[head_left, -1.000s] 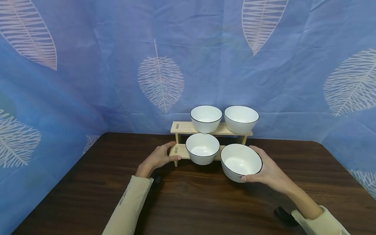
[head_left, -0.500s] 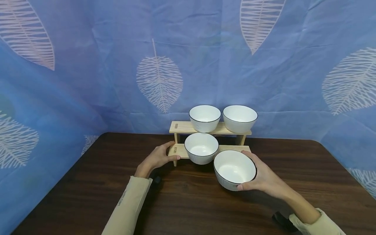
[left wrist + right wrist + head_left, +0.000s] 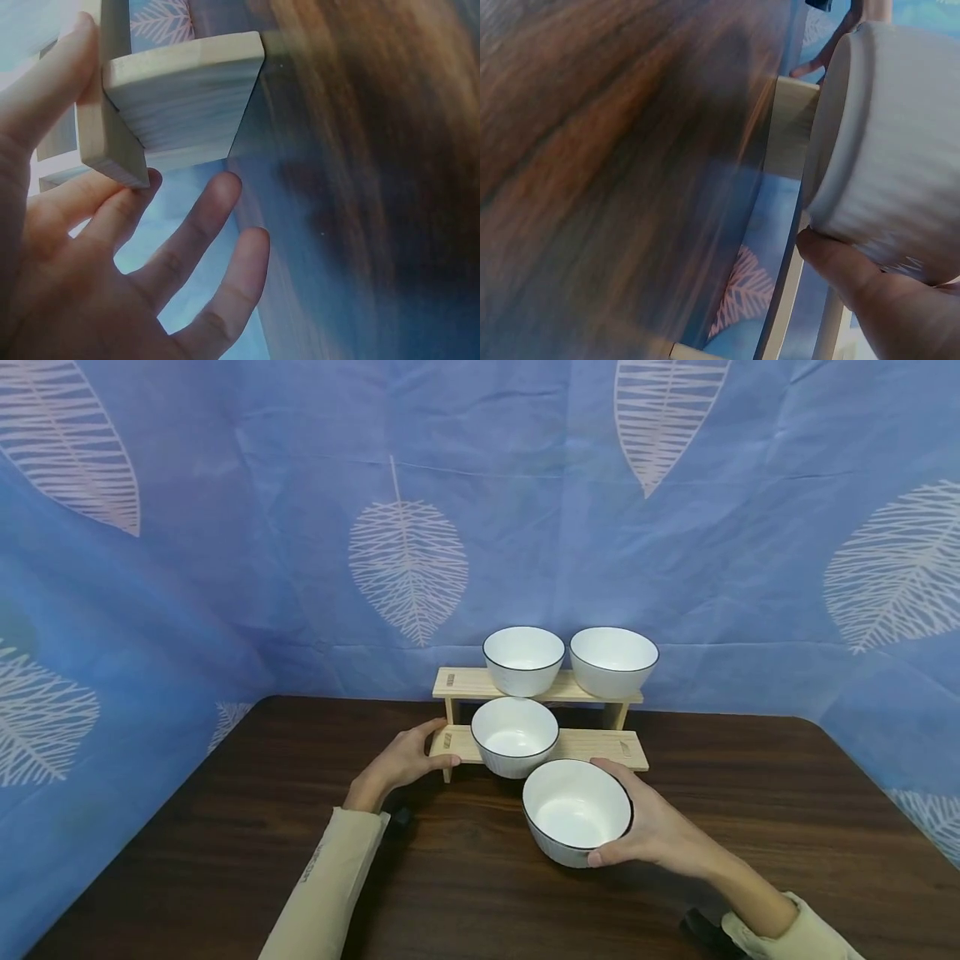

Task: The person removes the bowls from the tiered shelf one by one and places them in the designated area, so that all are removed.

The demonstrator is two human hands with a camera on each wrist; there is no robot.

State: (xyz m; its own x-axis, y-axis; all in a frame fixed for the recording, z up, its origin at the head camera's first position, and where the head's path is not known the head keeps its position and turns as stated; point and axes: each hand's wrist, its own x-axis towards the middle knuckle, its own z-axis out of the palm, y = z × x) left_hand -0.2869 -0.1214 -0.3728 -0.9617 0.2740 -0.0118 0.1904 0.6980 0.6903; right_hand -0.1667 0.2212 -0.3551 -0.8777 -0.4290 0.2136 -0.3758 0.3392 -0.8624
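A two-tier wooden rack [image 3: 600,745] stands at the back of the dark table. Two white bowls with dark rims [image 3: 523,658] [image 3: 613,658] sit on its top shelf, and a third bowl [image 3: 514,737] sits on the left of the lower shelf. My right hand [image 3: 639,827] grips a fourth white bowl [image 3: 573,808] from its right side, just in front of the rack; the ribbed bowl wall [image 3: 892,135] rests against my thumb [image 3: 855,277]. My left hand [image 3: 408,758] holds the rack's left end, thumb and forefinger pinching the shelf end [image 3: 180,97].
The brown wooden table [image 3: 225,827] stretches toward me in front of the rack. A blue cloth backdrop with leaf prints [image 3: 408,560] closes in the back and both sides. The right half of the lower shelf is bare.
My right hand has carried the bowl left and toward me, off the right side of the lower shelf and down toward the table. The left hand has stayed on the rack.
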